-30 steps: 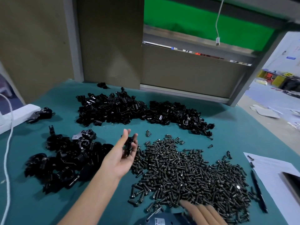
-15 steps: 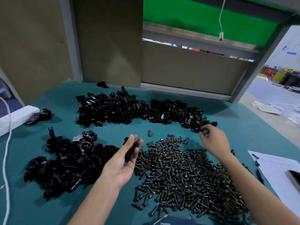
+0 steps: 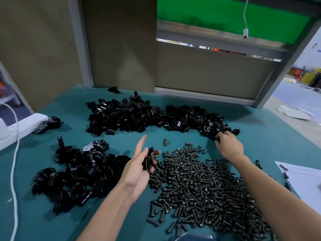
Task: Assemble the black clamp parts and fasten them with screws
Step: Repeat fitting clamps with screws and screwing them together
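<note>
So the left hand [image 3: 137, 171] sits at the left edge of the screw pile [image 3: 199, 185], palm up, thumb and fingers pinching one small black clamp part [image 3: 149, 159], index finger sticking straight out. The right hand [image 3: 229, 146] is just past the screw pile's far edge, fingers curled into the heap of loose clamp pieces [image 3: 191, 119]; can't tell if it's got one. They look light, rigid and glossy, so I'd grab the flat sides, not the curve. The screws are dark and flanged, and probably roll on the teal bench [image 3: 260, 136].

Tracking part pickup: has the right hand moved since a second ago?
Yes: right hand crossed from the screw pile's near edge to the far clamp parts pile.
</note>
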`<action>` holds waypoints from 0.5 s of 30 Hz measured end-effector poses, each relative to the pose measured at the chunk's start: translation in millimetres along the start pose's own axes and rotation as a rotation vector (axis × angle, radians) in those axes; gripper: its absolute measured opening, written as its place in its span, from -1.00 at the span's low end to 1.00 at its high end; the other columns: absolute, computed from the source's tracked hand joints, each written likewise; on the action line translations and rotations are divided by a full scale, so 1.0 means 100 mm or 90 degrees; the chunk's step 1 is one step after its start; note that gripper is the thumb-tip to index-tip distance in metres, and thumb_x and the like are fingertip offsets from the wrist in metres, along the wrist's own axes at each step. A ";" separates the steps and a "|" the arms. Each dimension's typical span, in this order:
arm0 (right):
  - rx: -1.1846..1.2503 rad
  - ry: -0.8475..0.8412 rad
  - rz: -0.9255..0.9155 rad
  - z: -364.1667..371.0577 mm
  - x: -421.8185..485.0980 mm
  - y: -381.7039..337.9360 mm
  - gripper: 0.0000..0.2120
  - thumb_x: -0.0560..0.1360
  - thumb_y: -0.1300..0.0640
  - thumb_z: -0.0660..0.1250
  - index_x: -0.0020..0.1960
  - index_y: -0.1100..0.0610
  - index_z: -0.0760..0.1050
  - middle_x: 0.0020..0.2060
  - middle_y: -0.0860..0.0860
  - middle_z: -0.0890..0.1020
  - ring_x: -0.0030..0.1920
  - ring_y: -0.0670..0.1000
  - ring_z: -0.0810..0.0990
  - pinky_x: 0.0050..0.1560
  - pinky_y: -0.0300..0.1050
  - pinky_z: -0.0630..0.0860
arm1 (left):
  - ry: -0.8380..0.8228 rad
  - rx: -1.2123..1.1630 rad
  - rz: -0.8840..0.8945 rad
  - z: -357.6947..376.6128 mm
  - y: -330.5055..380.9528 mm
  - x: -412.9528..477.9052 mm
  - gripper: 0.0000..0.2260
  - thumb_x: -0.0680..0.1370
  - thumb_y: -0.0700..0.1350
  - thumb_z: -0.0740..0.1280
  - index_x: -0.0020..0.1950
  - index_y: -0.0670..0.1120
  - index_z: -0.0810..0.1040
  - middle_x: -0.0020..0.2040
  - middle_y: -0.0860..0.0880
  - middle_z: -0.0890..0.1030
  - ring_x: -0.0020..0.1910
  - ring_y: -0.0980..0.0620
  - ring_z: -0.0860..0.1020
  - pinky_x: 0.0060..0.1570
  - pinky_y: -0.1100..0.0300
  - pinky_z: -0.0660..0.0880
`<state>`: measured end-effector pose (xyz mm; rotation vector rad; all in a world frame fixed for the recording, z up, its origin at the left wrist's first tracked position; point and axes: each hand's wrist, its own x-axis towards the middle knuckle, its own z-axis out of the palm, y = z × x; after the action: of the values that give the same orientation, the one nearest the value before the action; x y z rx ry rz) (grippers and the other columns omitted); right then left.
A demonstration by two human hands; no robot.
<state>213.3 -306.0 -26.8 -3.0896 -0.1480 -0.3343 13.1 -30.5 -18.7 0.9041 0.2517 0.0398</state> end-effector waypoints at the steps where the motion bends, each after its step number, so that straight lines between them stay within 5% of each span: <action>1: 0.004 -0.013 0.003 -0.02 -0.01 -0.01 -0.77 0.63 0.07 0.24 0.22 0.15 0.51 0.09 0.12 0.52 0.13 0.16 0.48 -0.17 0.00 0.50 | 0.004 0.037 0.019 -0.01 0.00 0.00 -0.67 0.71 -0.13 0.07 0.38 0.19 0.42 -0.10 -0.10 0.67 -0.25 0.06 0.40 -0.24 0.20 0.30; 5: -0.078 -0.040 -0.026 -0.09 -0.05 -0.02 -0.93 0.61 0.20 0.28 0.04 0.22 0.46 -0.06 0.11 0.53 -0.18 0.12 0.48 -0.28 0.00 0.47 | 0.018 0.136 0.065 -0.05 0.01 0.00 -0.45 0.66 -0.26 0.18 0.41 0.35 0.16 0.01 -0.18 0.68 -0.23 0.05 0.41 -0.15 0.19 0.37; 8: -0.153 -0.068 -0.041 -0.12 -0.11 -0.08 -0.86 0.50 0.38 0.28 -0.04 0.18 0.39 -0.17 0.05 0.48 -0.28 0.08 0.42 -0.35 -0.06 0.40 | 0.029 0.111 0.039 -0.02 0.00 -0.02 -0.65 0.63 -0.30 0.23 0.35 0.02 0.35 0.08 -0.20 0.67 -0.18 0.01 0.49 -0.13 0.19 0.44; 10: -0.160 -0.042 -0.068 -0.13 -0.12 -0.09 -0.97 0.58 0.25 0.26 -0.04 0.17 0.41 -0.12 0.05 0.52 -0.19 0.10 0.49 -0.31 -0.04 0.43 | 0.026 0.122 0.030 -0.01 -0.01 -0.02 -0.77 0.59 -0.36 0.26 0.19 -0.11 0.51 0.10 -0.19 0.68 -0.08 -0.01 0.56 -0.13 0.22 0.48; 12: -0.107 -0.005 -0.047 -0.12 -0.11 -0.09 -0.73 0.64 -0.03 0.20 -0.04 0.18 0.46 -0.07 0.06 0.50 -0.03 0.13 0.51 -0.27 -0.04 0.42 | 0.019 0.116 0.026 -0.01 -0.03 -0.01 -0.80 0.56 -0.38 0.30 0.11 -0.16 0.59 0.13 -0.18 0.66 -0.01 -0.02 0.58 -0.04 0.20 0.50; 15: -0.057 -0.018 -0.008 -0.12 -0.06 -0.10 -0.65 0.60 -0.07 0.26 -0.16 0.20 0.42 -0.12 0.08 0.45 -0.15 0.13 0.48 -0.26 -0.03 0.42 | 0.003 0.040 0.010 -0.03 -0.04 0.00 -0.81 0.56 -0.33 0.31 0.13 -0.20 0.62 0.14 -0.18 0.66 -0.02 -0.05 0.63 0.11 0.14 0.52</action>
<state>203.5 -297.3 -16.2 -3.1844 -0.1564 -0.3061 12.5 -30.2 -23.5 0.9690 0.2514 0.0484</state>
